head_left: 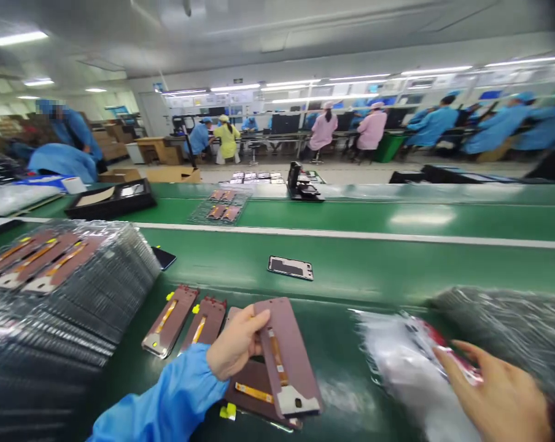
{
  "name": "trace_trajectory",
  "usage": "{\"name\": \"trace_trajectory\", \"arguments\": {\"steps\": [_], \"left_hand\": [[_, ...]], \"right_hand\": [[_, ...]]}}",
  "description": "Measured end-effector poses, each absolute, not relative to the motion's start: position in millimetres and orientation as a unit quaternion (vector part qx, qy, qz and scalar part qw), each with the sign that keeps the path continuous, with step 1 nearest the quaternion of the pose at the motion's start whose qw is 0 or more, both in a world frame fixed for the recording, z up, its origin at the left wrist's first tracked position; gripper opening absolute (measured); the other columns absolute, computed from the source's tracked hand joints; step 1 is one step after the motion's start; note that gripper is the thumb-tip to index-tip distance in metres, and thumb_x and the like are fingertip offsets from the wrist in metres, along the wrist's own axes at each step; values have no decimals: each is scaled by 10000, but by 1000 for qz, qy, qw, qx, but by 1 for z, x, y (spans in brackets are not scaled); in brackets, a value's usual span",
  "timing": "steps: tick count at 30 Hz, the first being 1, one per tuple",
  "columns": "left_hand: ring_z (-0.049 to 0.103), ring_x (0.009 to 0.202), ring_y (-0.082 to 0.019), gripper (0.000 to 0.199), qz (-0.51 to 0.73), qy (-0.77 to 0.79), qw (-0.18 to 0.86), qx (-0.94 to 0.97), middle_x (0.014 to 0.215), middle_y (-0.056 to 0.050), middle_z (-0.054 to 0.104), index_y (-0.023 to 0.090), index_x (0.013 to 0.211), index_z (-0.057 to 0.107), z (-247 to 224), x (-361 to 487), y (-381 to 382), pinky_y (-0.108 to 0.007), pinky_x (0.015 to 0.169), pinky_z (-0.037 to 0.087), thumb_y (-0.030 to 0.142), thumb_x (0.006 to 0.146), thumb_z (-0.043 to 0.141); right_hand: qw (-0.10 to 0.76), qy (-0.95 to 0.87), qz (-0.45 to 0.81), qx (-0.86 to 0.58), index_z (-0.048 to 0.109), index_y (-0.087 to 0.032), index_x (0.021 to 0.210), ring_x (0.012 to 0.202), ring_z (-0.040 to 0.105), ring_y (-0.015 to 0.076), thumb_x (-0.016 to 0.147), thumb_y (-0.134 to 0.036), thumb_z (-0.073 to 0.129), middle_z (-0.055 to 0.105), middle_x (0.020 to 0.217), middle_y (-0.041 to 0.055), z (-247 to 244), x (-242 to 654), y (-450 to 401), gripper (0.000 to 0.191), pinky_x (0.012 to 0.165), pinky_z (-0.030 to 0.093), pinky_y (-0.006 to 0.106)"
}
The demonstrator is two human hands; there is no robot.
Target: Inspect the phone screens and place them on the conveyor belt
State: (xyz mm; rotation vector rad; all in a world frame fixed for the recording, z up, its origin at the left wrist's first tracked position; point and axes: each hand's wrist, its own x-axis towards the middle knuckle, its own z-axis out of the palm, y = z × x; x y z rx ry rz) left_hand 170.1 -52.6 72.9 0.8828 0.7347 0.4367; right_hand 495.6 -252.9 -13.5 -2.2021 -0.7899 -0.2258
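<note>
My left hand [240, 341] grips a phone screen panel [292, 356] by its upper left edge, tilted above the work surface. The panel's brownish-pink back faces me, with an orange flex cable along it and a pale lower end. Beneath it lies another screen panel [254, 393], partly covered. Two more panels, a left one [169, 322] and a right one [204, 325], lie to the left. On the right, my right hand [498, 387] closes its fingers around a shiny red-edged object [452, 356], blurred by motion, at a clear plastic bag [392, 356].
A tall stack of clear plastic trays [121, 276] with screen panels stands at left. A phone frame [290, 267] lies on the green belt [374, 270]. Clear plastic wrapping [512, 319] sits at right. Farther off are a black fixture [302, 184], a black box [112, 199] and seated workers.
</note>
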Motion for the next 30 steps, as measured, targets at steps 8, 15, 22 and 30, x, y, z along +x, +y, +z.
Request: {"name": "trace_trajectory", "arguments": {"steps": [8,15,22,30], "left_hand": [[489,421,-100,499,103,217,800,550,513,73,468,178,1029,603,57,233,-69,-296,587,513,627,813,575],[476,1288,-289,508,116,287,526,792,1371,-142,541,164,1266,566,26,275,60,-499,1121,324,394,827,675],[230,1440,-383,553,85,368,367,850,1524,-135,370,182,1356,506,21,257,157,-676,1143,123,359,858,667],[436,1301,-321,544,231,375,451,776,1362,-155,474,155,1256,545,34,228,156,-518,1115,336,341,781,732]], "right_hand": [[567,-260,710,-326,753,-182,989,839,684,330,645,-910,481,730,924,170,-1,362,-189,851,811,528,470],[675,-187,671,-245,734,-190,1087,602,579,134,677,-802,621,702,790,59,-30,389,-158,746,547,482,234],[723,-268,562,-299,663,-226,1159,749,656,192,856,-729,484,716,986,83,-22,389,-155,614,560,535,294],[731,-274,511,-358,592,-199,1248,915,689,237,925,-614,496,692,1139,104,-17,377,-163,534,735,592,414]]}}
